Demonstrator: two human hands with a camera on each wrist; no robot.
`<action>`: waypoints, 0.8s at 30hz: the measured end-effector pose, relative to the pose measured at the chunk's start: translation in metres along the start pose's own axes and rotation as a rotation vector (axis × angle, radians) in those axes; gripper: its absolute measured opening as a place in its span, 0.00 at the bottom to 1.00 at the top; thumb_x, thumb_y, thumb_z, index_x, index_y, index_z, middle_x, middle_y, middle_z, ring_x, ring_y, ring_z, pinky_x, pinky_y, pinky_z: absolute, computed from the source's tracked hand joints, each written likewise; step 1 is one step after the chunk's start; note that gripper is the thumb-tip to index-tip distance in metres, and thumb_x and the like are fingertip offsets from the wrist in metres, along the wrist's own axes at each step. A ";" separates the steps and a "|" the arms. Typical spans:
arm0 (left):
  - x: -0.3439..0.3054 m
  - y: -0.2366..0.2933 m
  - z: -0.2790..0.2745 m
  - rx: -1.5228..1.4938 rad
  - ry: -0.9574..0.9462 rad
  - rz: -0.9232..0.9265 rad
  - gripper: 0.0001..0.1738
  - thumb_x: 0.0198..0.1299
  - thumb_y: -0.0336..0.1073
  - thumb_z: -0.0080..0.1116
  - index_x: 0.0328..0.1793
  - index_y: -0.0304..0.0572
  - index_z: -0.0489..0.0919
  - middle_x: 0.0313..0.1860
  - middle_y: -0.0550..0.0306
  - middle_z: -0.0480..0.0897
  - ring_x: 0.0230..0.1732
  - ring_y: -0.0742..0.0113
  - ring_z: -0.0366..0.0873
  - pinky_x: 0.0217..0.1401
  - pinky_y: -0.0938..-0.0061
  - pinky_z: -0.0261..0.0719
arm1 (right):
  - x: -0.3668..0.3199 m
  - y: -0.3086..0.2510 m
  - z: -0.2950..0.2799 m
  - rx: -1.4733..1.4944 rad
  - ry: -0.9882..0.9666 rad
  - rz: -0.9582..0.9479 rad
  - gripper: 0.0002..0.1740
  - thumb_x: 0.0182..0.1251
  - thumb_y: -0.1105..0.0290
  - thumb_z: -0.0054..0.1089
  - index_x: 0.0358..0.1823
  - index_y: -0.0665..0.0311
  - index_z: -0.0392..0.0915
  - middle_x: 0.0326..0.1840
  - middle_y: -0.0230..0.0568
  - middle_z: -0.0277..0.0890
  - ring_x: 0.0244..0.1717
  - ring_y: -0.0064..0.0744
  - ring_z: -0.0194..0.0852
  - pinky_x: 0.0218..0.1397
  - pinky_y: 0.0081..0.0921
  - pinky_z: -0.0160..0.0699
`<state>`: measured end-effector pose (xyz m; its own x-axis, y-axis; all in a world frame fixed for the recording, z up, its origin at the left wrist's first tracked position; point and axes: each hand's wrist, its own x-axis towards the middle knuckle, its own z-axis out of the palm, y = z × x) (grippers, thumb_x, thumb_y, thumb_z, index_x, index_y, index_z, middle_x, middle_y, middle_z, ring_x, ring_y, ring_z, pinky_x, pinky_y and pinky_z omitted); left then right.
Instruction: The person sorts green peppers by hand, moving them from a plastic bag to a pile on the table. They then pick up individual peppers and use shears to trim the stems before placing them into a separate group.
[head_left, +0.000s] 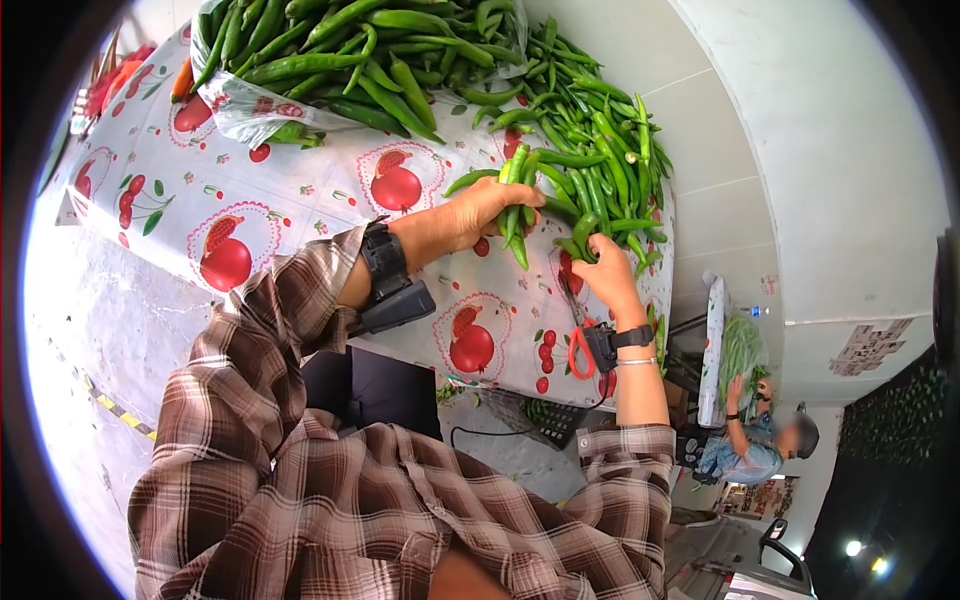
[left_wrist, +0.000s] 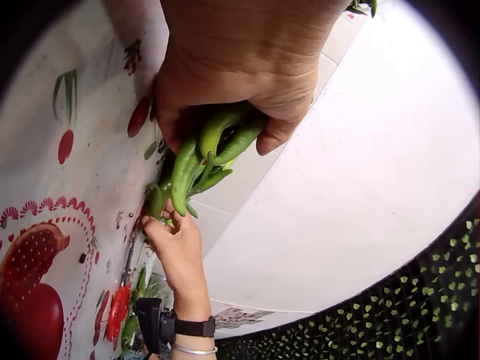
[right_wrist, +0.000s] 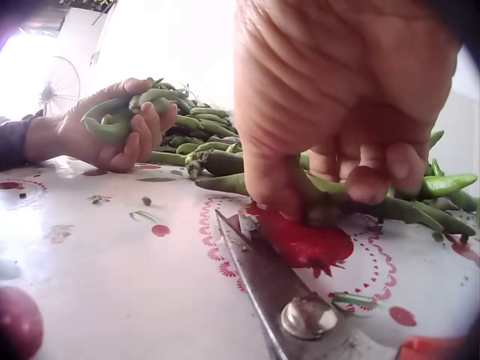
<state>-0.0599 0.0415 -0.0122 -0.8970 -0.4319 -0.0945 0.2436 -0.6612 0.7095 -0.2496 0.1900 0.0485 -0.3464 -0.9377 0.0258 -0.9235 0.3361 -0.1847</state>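
My left hand [head_left: 480,212] grips a small bunch of green chili peppers [left_wrist: 217,142] over the patterned tablecloth. Their tips stick out past the fingers in the left wrist view. Beside it, at the near edge of a pepper pile [head_left: 600,160], my right hand [head_left: 608,275] pinches a green chili pepper [head_left: 582,232] between thumb and fingers. The right wrist view has this hand low over the cloth, with the pepper partly hidden behind the thumb. Scissors [right_wrist: 277,300] with red handles [head_left: 580,352] lie on the cloth just below the right hand.
A clear plastic bag [head_left: 245,115] spills larger green peppers [head_left: 340,50] at the back left. The white tablecloth [head_left: 330,235] has red fruit prints. A dark crate [head_left: 550,425] stands on the floor below the table. Another person [head_left: 745,455] works at a second table on the right.
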 end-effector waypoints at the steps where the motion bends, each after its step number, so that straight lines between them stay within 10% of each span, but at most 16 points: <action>1: -0.002 0.002 0.000 -0.019 -0.023 -0.016 0.18 0.51 0.41 0.58 0.43 0.35 0.75 0.29 0.56 0.80 0.27 0.69 0.76 0.33 0.76 0.75 | 0.002 -0.006 -0.006 0.102 -0.021 0.047 0.20 0.43 0.69 0.61 0.40 0.71 0.74 0.37 0.48 0.75 0.38 0.41 0.74 0.45 0.30 0.72; 8: -0.006 0.002 0.007 -0.113 -0.051 -0.014 0.19 0.50 0.32 0.59 0.49 0.32 0.73 0.35 0.51 0.79 0.35 0.64 0.78 0.39 0.72 0.77 | 0.018 -0.025 -0.010 0.403 -0.003 0.004 0.15 0.47 0.70 0.62 0.35 0.71 0.73 0.29 0.37 0.74 0.31 0.23 0.69 0.37 0.23 0.69; 18: -0.004 0.007 -0.001 -0.066 -0.042 -0.059 0.16 0.51 0.35 0.65 0.44 0.37 0.76 0.32 0.55 0.79 0.33 0.64 0.79 0.42 0.70 0.80 | 0.019 -0.088 0.007 0.462 -0.063 -0.146 0.13 0.54 0.73 0.57 0.40 0.71 0.74 0.29 0.39 0.75 0.31 0.26 0.72 0.37 0.26 0.72; 24: 0.001 0.006 0.000 -0.296 -0.060 -0.044 0.16 0.54 0.38 0.61 0.44 0.35 0.77 0.36 0.54 0.81 0.35 0.65 0.80 0.42 0.67 0.80 | 0.025 -0.073 -0.008 0.761 -0.112 0.119 0.08 0.64 0.70 0.51 0.37 0.66 0.77 0.27 0.34 0.76 0.14 0.14 0.61 0.15 0.13 0.56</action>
<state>-0.0591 0.0368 -0.0082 -0.9271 -0.3675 -0.0731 0.2930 -0.8326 0.4701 -0.1922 0.1429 0.0706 -0.3797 -0.9162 -0.1283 -0.5001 0.3200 -0.8047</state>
